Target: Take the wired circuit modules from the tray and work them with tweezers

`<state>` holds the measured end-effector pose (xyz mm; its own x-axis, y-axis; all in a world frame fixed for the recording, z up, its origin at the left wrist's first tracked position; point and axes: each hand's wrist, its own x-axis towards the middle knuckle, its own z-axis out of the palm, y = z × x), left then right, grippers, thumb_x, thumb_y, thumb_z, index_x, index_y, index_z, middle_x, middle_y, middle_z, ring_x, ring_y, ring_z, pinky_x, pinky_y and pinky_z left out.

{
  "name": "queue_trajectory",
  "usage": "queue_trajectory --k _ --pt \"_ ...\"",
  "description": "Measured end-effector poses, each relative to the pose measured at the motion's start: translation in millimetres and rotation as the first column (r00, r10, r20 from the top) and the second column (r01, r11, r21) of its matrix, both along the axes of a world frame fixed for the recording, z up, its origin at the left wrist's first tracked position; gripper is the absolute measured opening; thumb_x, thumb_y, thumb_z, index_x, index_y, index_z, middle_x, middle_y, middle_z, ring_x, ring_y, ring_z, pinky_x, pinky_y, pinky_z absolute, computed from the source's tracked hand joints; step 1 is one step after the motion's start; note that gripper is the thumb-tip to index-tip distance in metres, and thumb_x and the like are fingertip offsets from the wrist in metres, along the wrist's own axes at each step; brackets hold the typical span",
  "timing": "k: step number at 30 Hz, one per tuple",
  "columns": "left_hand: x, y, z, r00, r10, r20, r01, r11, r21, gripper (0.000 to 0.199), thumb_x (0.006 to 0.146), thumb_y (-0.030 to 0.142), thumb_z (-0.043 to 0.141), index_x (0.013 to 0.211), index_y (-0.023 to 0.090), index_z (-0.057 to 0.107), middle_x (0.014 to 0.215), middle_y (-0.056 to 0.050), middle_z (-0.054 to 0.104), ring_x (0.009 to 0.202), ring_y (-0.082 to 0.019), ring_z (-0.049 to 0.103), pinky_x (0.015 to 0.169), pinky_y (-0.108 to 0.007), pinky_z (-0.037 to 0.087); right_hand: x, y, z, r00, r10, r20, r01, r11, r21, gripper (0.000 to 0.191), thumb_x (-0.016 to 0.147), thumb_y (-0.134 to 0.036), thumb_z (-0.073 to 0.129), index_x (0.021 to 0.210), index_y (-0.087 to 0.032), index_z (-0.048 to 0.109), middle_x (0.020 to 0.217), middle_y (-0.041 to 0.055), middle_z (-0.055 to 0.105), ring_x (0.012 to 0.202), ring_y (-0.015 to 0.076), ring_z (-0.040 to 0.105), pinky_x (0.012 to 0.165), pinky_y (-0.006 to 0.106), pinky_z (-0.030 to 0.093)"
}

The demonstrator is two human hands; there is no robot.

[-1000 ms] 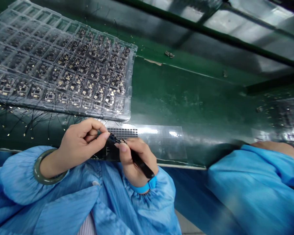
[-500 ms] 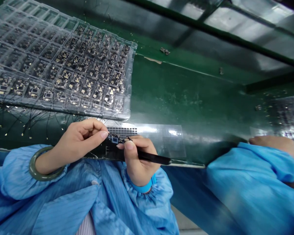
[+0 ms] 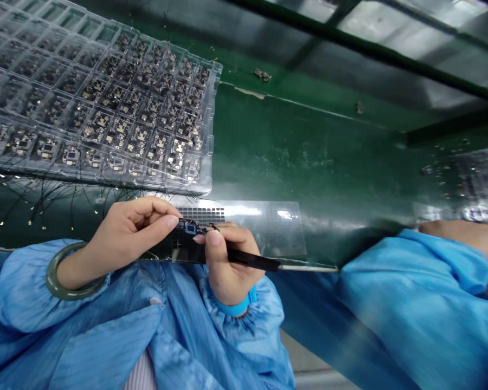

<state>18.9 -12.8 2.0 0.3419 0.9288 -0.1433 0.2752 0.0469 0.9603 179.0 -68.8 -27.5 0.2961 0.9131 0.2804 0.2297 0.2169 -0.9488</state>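
Observation:
My left hand [image 3: 136, 230] is closed, thumb and forefinger pinching the left end of a small circuit board [image 3: 190, 228] with a blue-grey square part. Closed around a slim black tool, which looks like tweezers [image 3: 262, 260], my right hand [image 3: 231, 260] is at the board's right end. The tool's back end sticks out to the right; its tip is hard to make out among the fingers. A thin black wire end shows by the right fingertips. Just behind the board lies a clear sheet [image 3: 264, 227] with rows of small black rectangular pieces [image 3: 203, 215].
Stacked clear trays [image 3: 209, 141] of circuit boards stand at the back left, thin black wires [image 3: 65, 203] hanging from their front. A loose small part [image 3: 262, 75] lies on the green bench [image 3: 276, 146]. At right are another person's sleeve [image 3: 415, 281] and hand [image 3: 461, 235].
The whole view has shifted slightly, so everything appears a little further left and up. Both hands keep the same hold, close together at the circuit board.

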Motion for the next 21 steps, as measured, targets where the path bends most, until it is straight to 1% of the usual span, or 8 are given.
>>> queue_trajectory --k 4,7,10,12,14,16,18,21 --pt "-1.4 -1.4 -1.1 0.999 -0.027 -0.030 0.027 0.999 0.025 0.011 0.082 0.027 0.060 0.078 0.019 0.067 0.051 0.005 0.051 0.041 -0.006 0.039 0.038 -0.016 0.030 0.3 -1.7 -0.8 0.997 0.048 -0.067 -0.047 0.999 0.014 0.008 0.084 -0.016 0.059 0.082 -0.023 0.060 0.068 -0.0022 0.066 0.058 0.0117 0.057 0.058 0.028 0.047" --pt "-3.3 -2.8 -1.6 0.996 -0.064 -0.055 0.066 0.997 0.034 0.011 0.083 0.027 0.059 0.078 0.019 0.066 0.051 0.005 0.049 0.043 -0.007 0.040 0.039 -0.016 0.032 9.8 1.2 1.5 0.986 0.079 -0.147 -0.073 0.996 0.043 0.005 0.084 -0.024 0.060 0.080 -0.023 0.063 0.068 -0.0003 0.065 0.061 0.0129 0.059 0.057 0.028 0.047" --pt "-3.8 -3.9 -1.8 0.993 -0.095 -0.065 0.097 0.995 0.023 0.010 0.083 0.025 0.059 0.077 0.019 0.065 0.052 0.005 0.049 0.043 -0.007 0.041 0.040 -0.016 0.033 32.6 8.1 5.1 0.957 -0.052 -0.286 0.072 0.996 0.059 0.021 0.084 -0.037 0.055 0.073 -0.021 0.064 0.073 0.0019 0.066 0.057 0.0114 0.057 0.050 0.026 0.045" --pt "-1.9 -4.2 -1.7 0.988 -0.142 -0.066 0.142 0.990 0.005 0.011 0.083 0.025 0.058 0.077 0.019 0.064 0.054 0.005 0.050 0.043 -0.007 0.041 0.040 -0.016 0.033 50.9 12.2 5.2 0.914 -0.165 -0.372 0.177 0.984 -0.002 0.030 0.085 -0.042 0.051 0.070 -0.020 0.063 0.079 0.0029 0.067 0.059 0.0105 0.058 0.050 0.024 0.048" --pt "2.2 -4.2 -1.6 0.974 -0.219 -0.066 0.218 0.976 -0.023 0.013 0.084 0.027 0.057 0.077 0.019 0.063 0.056 0.004 0.051 0.046 -0.007 0.043 0.041 -0.017 0.034 65.7 14.2 1.7 0.885 -0.230 -0.405 0.210 0.973 -0.092 0.037 0.087 -0.050 0.047 0.072 -0.020 0.063 0.078 0.0029 0.066 0.062 0.0118 0.063 0.053 0.026 0.053" --pt "8.2 -4.0 -1.5 0.952 -0.298 -0.072 0.295 0.954 -0.050 0.014 0.085 0.027 0.055 0.076 0.018 0.062 0.060 0.003 0.053 0.050 -0.008 0.047 0.045 -0.017 0.037 73.5 13.8 -4.8 0.888 -0.258 -0.381 0.209 0.964 -0.167 0.037 0.086 -0.054 0.049 0.077 -0.020 0.062 0.072 0.0009 0.066 0.059 0.0125 0.066 0.055 0.027 0.057" --pt "14.7 -3.7 -2.0 0.925 -0.369 -0.089 0.365 0.929 -0.059 0.014 0.086 0.026 0.053 0.078 0.019 0.062 0.068 0.002 0.058 0.059 -0.009 0.053 0.053 -0.018 0.043 74.5 12.0 -12.0 0.914 -0.276 -0.296 0.212 0.949 -0.232 0.027 0.082 -0.047 0.060 0.080 -0.020 0.060 0.072 -0.0009 0.067 0.060 0.0123 0.067 0.059 0.027 0.059" --pt "22.6 -3.1 -4.3 0.886 -0.451 -0.109 0.449 0.893 -0.043 0.011 0.086 0.022 0.053 0.081 0.019 0.062 0.095 -0.001 0.066 0.088 -0.012 0.061 0.079 -0.022 0.047 70.1 8.8 -20.4 0.941 -0.285 -0.182 0.225 0.930 -0.291 0.018 0.077 -0.034 0.069 0.082 -0.021 0.057 0.074 -0.0026 0.068 0.066 0.0131 0.070 0.064 0.027 0.060"
